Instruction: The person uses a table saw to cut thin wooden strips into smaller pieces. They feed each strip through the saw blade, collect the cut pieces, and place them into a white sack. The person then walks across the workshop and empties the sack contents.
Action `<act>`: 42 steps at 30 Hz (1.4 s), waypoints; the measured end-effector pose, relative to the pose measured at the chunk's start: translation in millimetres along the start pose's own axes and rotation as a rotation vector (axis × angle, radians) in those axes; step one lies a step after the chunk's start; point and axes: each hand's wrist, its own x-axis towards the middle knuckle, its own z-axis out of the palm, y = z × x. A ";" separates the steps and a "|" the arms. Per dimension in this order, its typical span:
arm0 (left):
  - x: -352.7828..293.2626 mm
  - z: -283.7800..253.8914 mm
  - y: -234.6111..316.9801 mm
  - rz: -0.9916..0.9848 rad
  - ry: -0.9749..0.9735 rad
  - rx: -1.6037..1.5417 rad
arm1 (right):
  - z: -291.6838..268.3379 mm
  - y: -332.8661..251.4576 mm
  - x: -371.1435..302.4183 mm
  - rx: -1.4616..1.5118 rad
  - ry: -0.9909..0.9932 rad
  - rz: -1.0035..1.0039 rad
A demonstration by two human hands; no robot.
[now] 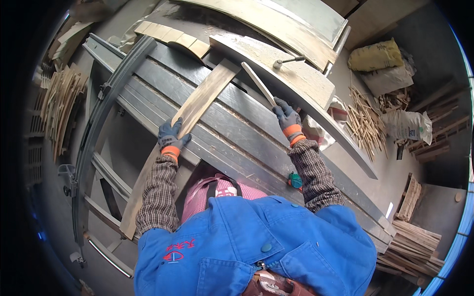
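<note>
One thin stick [258, 84] sits clenched in the right hand [287, 116], tip ahead-left; left hand [171, 135] lies on a board [210, 92] running ahead over the table [252, 109]. Can't tell if left clamps it; slack hold there could let the board skew into the stick.

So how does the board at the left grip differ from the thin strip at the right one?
The board is broad; the strip is much narrower. The board slants away to the right; the strip slants away to the left. The left grip is on the board; the right grip holds the strip's near end. Both look pale and straight.
</note>
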 end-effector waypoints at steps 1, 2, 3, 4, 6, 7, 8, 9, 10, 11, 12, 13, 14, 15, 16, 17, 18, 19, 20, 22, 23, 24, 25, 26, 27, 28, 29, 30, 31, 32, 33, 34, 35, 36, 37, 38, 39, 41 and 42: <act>0.4 0.2 -1.1 0.001 -0.008 -0.012 | -0.5 -13.4 18.9 -0.026 -0.073 0.113; 1.3 0.3 -2.4 0.006 -0.005 -0.017 | 1.0 -25.9 36.4 -0.001 -0.135 0.245; 3.0 1.3 -2.8 0.017 -0.003 -0.022 | -0.5 -30.7 50.2 -0.087 -0.178 0.225; 3.6 2.7 -2.9 0.026 -0.006 -0.030 | -1.9 -32.4 59.8 -0.174 -0.225 0.209; 0.9 4.4 -4.0 0.034 0.027 -0.044 | -9.5 -34.6 68.3 -0.224 -0.262 0.223; -0.7 5.9 -4.4 0.041 0.041 -0.053 | -16.8 -35.6 62.1 -0.323 -0.229 0.113; 0.0 8.2 -6.3 0.044 0.052 -0.030 | -25.7 -34.0 49.2 -0.425 -0.224 0.105; 0.5 12.2 -8.0 0.048 0.062 -0.012 | -38.6 -32.2 30.2 -0.532 -0.220 0.098; 1.5 16.1 -9.6 0.051 0.072 0.006 | -51.9 -28.8 9.6 -0.638 -0.218 0.092; 1.7 16.0 -9.2 0.075 0.080 0.013 | -71.0 -16.2 -14.7 -0.692 -0.215 0.096; 2.5 15.0 -8.4 0.081 0.072 0.013 | -95.4 4.1 -43.2 -0.744 -0.216 0.096; 2.8 14.7 -7.9 0.084 0.065 0.013 | -124.8 33.4 -78.3 -0.717 -0.156 0.039; 0.7 15.3 -9.9 0.074 0.059 0.016 | -153.8 30.7 -106.8 -0.705 -0.130 0.101; -0.5 16.7 -12.8 0.078 0.058 0.043 | -179.1 9.1 -126.2 -0.779 -0.153 0.284; 0.3 17.1 -14.0 0.087 0.046 0.024 | -201.2 -5.0 -143.2 -0.829 -0.146 0.360; 3.0 17.5 -15.3 0.097 0.035 0.004 | -217.1 -13.9 -159.7 -0.913 -0.145 0.460; 6.0 15.5 -16.4 0.104 0.027 -0.014 | -233.0 3.3 -183.2 -0.808 -0.056 0.419; 11.4 11.7 -13.8 0.113 0.024 0.014 | -230.7 -1.1 -191.8 -0.711 -0.016 0.413; 16.1 10.0 -9.6 0.093 0.014 0.016 | -225.6 -5.1 -195.2 -0.614 0.019 0.405; 24.6 6.1 0.6 0.059 -0.004 0.011 | -197.4 -0.9 -192.0 -0.277 0.100 0.311; 23.1 4.6 1.1 0.076 0.014 0.015 | -181.7 -4.3 -185.3 -0.095 0.072 0.398; 22.1 1.8 3.1 0.052 0.008 0.000 | -162.9 0.9 -176.4 0.029 0.059 0.359; 23.1 -0.8 6.2 0.036 0.001 -0.015 | -146.3 4.9 -165.6 0.087 0.028 0.319; 21.8 -3.9 8.1 0.017 -0.010 -0.029 | -129.9 8.9 -152.1 0.146 -0.007 0.283; 21.6 -6.8 11.8 0.009 -0.003 -0.044 | -113.1 17.5 -140.3 0.224 -0.044 0.328; 21.4 -6.8 12.4 0.004 0.000 -0.038 | -97.5 15.0 -123.3 0.301 -0.084 0.373; 21.5 -6.3 11.9 -0.001 0.003 -0.032 | -85.8 9.9 -106.8 0.420 -0.143 0.454; 20.1 -4.9 10.3 -0.009 0.003 -0.026 | -69.5 1.5 -91.5 0.541 -0.141 0.512; 17.6 -2.2 11.7 0.005 0.048 -0.033 | -56.2 5.5 -77.6 0.548 -0.161 0.546; 17.4 -1.0 11.8 0.017 0.054 -0.032 | -42.9 12.0 -64.1 0.554 -0.181 0.580; 17.1 0.1 10.2 0.024 0.062 -0.030 | -28.6 14.4 -49.9 0.561 -0.181 0.595; 17.5 -0.2 10.7 0.033 0.070 -0.031 | -16.7 14.5 -36.5 0.565 -0.180 0.611; 19.0 -1.0 10.7 0.013 0.029 -0.060 | -6.8 14.2 -24.1 0.569 -0.178 0.627; 20.7 -4.7 11.3 -0.009 -0.014 -0.087 | 2.2 12.0 -12.4 0.596 -0.189 0.611; 22.0 -7.1 12.7 -0.032 -0.055 -0.117 | 9.2 9.1 -0.9 0.620 -0.200 0.593; 22.3 -8.2 15.2 -0.033 -0.019 -0.075 | 15.8 6.3 9.8 0.645 -0.211 0.576; 20.7 -8.7 17.0 -0.034 0.014 -0.032 | 23.3 4.2 17.8 0.598 -0.211 0.533; 21.8 -8.0 14.6 -0.033 0.034 0.020 | 27.0 2.1 28.4 0.610 -0.238 0.555; 24.8 -7.8 10.8 -0.032 0.023 0.027 | 28.2 1.0 32.3 0.615 -0.252 0.565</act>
